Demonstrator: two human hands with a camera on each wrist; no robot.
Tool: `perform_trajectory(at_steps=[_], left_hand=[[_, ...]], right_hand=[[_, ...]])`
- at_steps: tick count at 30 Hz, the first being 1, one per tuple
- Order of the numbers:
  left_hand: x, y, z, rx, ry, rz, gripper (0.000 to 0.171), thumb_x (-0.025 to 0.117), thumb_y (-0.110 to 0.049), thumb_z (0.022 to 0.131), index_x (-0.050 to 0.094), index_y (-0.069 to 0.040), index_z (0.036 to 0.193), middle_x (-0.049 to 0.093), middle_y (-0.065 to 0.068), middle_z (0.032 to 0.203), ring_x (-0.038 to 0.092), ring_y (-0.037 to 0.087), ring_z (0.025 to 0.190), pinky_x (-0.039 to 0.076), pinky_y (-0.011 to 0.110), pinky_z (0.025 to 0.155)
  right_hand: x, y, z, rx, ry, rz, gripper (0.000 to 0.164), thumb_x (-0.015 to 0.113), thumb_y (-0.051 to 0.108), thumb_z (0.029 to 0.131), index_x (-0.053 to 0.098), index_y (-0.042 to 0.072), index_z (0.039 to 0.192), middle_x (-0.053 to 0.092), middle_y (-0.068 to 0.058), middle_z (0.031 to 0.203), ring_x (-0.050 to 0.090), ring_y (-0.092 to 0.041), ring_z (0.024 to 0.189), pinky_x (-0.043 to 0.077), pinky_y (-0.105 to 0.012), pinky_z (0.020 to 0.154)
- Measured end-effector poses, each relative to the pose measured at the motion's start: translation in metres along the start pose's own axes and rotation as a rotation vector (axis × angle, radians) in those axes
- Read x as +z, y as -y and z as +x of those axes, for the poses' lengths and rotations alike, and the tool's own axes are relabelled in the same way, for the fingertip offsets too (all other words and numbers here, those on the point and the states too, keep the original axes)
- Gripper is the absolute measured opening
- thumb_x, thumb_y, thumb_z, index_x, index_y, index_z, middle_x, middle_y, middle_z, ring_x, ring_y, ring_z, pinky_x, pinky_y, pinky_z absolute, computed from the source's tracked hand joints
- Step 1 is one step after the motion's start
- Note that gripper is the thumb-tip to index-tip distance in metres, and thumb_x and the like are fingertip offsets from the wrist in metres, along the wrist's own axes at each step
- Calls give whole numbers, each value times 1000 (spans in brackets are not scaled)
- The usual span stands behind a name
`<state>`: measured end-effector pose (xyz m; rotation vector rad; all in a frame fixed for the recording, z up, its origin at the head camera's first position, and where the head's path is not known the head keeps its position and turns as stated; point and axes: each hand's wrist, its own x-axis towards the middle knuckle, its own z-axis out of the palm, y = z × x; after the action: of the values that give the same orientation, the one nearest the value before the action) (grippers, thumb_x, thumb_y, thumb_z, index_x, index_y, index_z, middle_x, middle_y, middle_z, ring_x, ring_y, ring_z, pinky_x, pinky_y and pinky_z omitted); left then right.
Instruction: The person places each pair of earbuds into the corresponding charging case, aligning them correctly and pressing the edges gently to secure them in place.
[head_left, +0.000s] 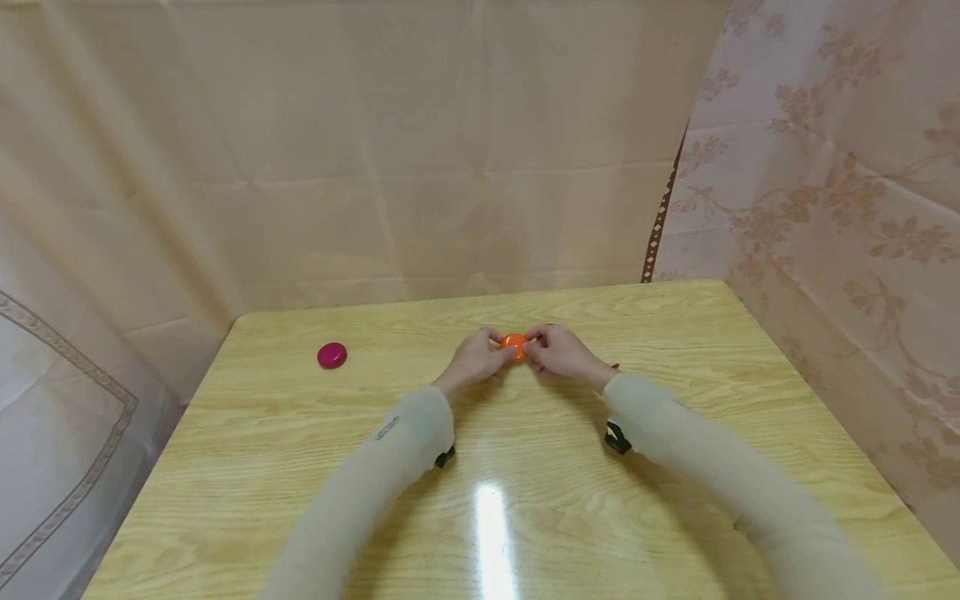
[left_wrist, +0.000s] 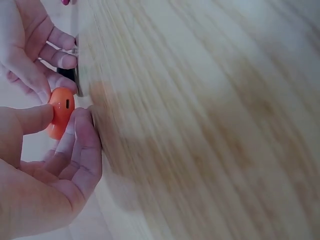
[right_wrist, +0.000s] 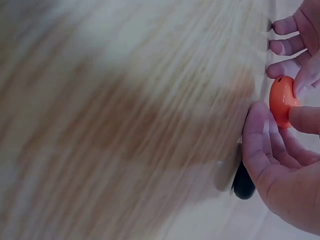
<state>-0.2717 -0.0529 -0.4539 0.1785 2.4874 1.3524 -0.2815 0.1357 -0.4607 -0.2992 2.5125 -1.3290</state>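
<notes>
A glossy orange disc, small, round and thick like a little case, is held between both hands above the far middle of the table. My left hand pinches its left side with thumb and fingertips. From the right, my right hand pinches the opposite side. The left wrist view shows a small dark slot in the rim of the orange disc, which stands tilted on edge just above the wood. Beside the right hand's fingers, a black rounded object lies on the table, mostly hidden in the head view.
A magenta round disc lies on the wooden table toward the far left. Near the right wrist a bit of something red peeks out. Curtains hang behind the table's back edge and along its sides.
</notes>
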Motion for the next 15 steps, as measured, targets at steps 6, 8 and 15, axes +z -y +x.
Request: perform_trajectory(at_steps=[6,8,15], left_hand=[[-2,-1,5,-26,34,52,23,59,-25,104,60,-2,112,56,5,71,51,15,55,42,24,51],[-3,-2,5,-51,57,65,22,57,-24,105,59,-2,109,53,3,70,48,16,56,39,24,52],[-2,-3,5,-78,86,67,24,51,-23,108,52,-2,118,49,2,72,44,14,55,38,24,52]], right_hand=[[1,1,6,8,14,-61,31,57,14,104,58,-5,129,66,-11,84,63,-17,68,56,-28,58],[1,1,7,9,27,-86,32,56,15,105,58,-5,130,67,-11,85,62,-17,68,55,-28,58],[4,2,12,-10,26,-194,27,55,17,106,63,-4,121,67,-8,78,61,-14,62,53,-26,57]])
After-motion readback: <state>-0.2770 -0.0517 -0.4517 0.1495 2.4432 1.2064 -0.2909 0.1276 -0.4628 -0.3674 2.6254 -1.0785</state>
